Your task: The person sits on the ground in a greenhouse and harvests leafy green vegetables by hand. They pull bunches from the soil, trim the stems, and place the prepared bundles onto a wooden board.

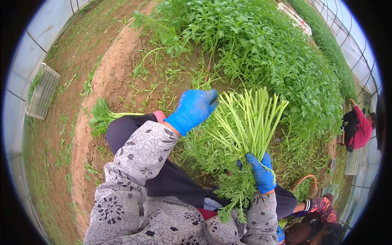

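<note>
My right hand (262, 173), in a blue rubber glove, grips a thick bunch of leafy greens (249, 122) that look like garland chrysanthemum. Its pale cut stems fan upward and away from me, while the feathery leaves hang down towards my lap. My left hand (196, 108), in a soiled blue glove, is beside the stems' left edge with its fingers curled. Whether anything is between those fingers is hidden. Loose greens (199, 147) cover the ground below the bunch. By my left knee lies another small bunch (102, 118), stems pointing right.
Dense standing greens (263, 52) fill the bed ahead. Plastic crates stand at left (44, 92), far right (351, 162) and back (295, 18). An orange-rimmed basket (312, 185) is at right. One person (359, 128) crouches far right; another (321, 220) sits close at lower right.
</note>
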`<state>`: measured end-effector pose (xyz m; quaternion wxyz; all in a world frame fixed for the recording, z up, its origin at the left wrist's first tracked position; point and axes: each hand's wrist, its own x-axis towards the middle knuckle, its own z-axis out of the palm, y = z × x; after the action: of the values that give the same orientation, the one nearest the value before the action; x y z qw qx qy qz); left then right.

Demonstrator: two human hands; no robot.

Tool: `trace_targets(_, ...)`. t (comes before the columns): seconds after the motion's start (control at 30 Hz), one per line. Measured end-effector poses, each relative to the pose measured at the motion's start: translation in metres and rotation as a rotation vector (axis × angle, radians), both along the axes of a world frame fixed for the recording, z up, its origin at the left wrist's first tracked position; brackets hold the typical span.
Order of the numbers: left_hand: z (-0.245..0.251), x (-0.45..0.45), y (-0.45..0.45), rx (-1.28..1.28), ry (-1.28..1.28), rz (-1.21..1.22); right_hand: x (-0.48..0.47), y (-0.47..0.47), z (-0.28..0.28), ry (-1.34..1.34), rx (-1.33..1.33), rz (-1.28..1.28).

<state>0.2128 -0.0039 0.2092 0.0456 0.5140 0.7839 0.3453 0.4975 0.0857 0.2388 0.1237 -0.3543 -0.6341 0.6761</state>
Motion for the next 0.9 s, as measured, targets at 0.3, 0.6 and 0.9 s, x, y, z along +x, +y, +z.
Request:
trace_targets(0.3,-0.006,0.018,-0.041,0.045,-0.913,-0.378,0.031,0.022,-0.012,0.186,-0.269,-0.195)
trace_targets(0.6,-0.04,0.051,-0.008,0.238,-0.428,-0.388,0.019,0.001,-0.004,0.091,-0.186,-0.103)
trace_targets(0.9,-0.018,-0.025,-0.018,-0.301,-0.443,0.166,0.072,0.018,0.003,0.1,-0.166,-0.119)
